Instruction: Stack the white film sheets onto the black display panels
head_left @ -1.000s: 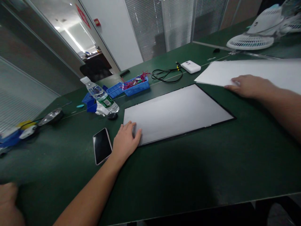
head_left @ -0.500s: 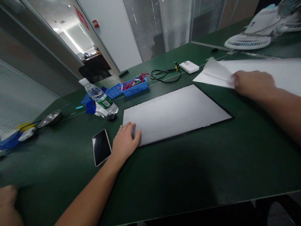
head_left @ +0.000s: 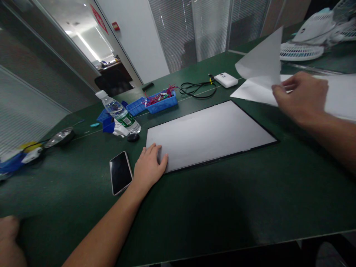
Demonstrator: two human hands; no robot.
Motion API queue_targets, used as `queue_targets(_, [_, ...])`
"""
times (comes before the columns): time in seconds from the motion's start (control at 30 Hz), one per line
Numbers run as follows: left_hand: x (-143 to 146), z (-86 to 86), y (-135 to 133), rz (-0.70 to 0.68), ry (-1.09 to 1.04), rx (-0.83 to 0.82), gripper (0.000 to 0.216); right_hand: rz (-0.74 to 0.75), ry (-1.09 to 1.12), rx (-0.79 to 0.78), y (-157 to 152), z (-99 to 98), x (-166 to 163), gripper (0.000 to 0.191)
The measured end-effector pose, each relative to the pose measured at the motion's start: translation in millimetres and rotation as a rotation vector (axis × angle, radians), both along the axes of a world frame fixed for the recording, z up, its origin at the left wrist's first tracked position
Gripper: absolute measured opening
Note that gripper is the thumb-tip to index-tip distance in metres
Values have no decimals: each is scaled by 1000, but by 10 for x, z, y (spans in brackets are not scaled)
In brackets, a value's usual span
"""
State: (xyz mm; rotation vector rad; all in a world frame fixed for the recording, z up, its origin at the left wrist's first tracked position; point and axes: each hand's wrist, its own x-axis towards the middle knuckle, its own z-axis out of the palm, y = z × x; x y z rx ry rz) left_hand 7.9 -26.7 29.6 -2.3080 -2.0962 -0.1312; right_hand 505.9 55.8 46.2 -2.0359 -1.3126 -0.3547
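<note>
A large flat grey panel (head_left: 208, 133) with a thin black edge lies on the green table (head_left: 194, 207). My left hand (head_left: 148, 167) rests flat on its near left corner, fingers stretched out. My right hand (head_left: 302, 96) is up at the right, fingers pinched on the corner of a white sheet (head_left: 263, 61), which curls upward off a stack of white sheets (head_left: 339, 94) beneath it.
A black phone (head_left: 120, 177) lies just left of my left hand. Behind it are a water bottle (head_left: 118, 113) on its side, blue bins (head_left: 161, 102) of small parts, a black cable (head_left: 196, 89), a white box (head_left: 226, 79) and white fans (head_left: 311, 33). Another person's hand (head_left: 8, 237) shows at bottom left.
My right hand has pinched the top white sheet's corner and lifted it; the sheet went from lying flat to curling high above the stack. My left hand has stayed on the panel corner.
</note>
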Motion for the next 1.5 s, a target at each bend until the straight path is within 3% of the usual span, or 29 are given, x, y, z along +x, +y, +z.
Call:
queue_targets(0.1, [6, 1, 2, 1, 6, -6, 59, 266, -157, 8, -225, 33, -375, 35])
queue_targets(0.3, [21, 14, -6, 17, 11, -13, 58, 1000, -581, -13, -591, -98, -975, 29])
queue_targets(0.43, [3, 1, -7, -5, 3, 5, 58, 1228, -691, 29, -711, -143, -1172, 33])
queue_targets(0.83, [46, 58, -23, 19, 10, -33, 60, 1592, -548, -14, -600, -124, -1147, 30])
queue_targets(1.03, [21, 37, -16, 9, 7, -16, 59, 1466, -490, 28, -524, -100, -1010, 32])
queue_targets(1.2, [26, 37, -17, 2, 6, -20, 59, 1331, -502, -40, -429, -85, -813, 38])
queue_targets(1.5, [27, 54, -30, 7, -36, -30, 62, 1464, -452, -96, -410, -159, -888, 37])
